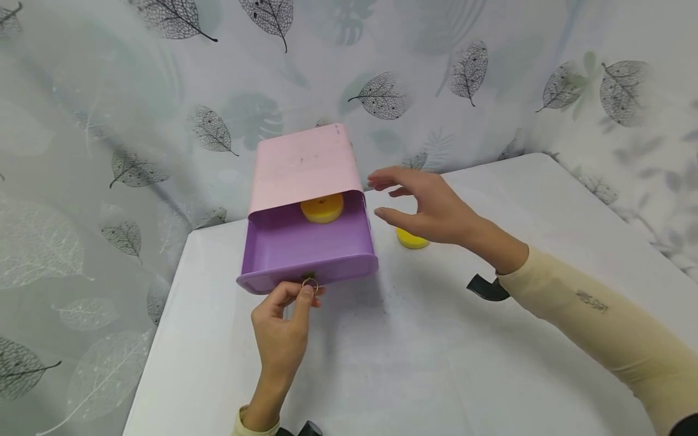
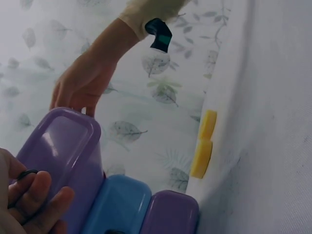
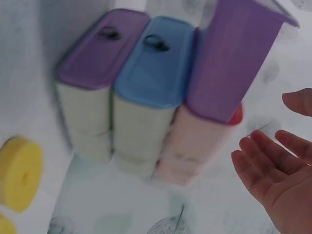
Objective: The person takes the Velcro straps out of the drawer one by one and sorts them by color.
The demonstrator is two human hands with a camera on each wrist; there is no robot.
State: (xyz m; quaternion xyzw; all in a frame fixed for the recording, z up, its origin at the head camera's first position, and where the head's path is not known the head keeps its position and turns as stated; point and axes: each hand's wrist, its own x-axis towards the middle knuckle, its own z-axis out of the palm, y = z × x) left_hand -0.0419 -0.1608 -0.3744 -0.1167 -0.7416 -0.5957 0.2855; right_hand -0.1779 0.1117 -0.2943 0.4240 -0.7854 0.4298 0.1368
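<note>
At the front of the pulled-out purple drawer (image 1: 305, 242), my left hand (image 1: 283, 330) pinches the small metal ring pull (image 1: 309, 283) between thumb and fingers. Inside that drawer, toward the back, lies a round yellow disc (image 1: 322, 209), partly hidden under the pink top (image 1: 305, 166) of the drawer unit. My right hand (image 1: 431, 206) is held in the air to the right of the unit, its fingers spread and nothing in its grasp. Below it, a second yellow disc (image 1: 412, 239) is partly covered by the hand.
Under the top drawer sit a blue drawer (image 2: 119, 204) and a lower purple drawer (image 2: 170, 212), both pushed in, with ring pulls on their fronts. Two yellow discs (image 2: 202, 158) lie on the white table (image 1: 425, 363) beside the unit. Leaf-patterned cloth (image 1: 327, 66) stands behind.
</note>
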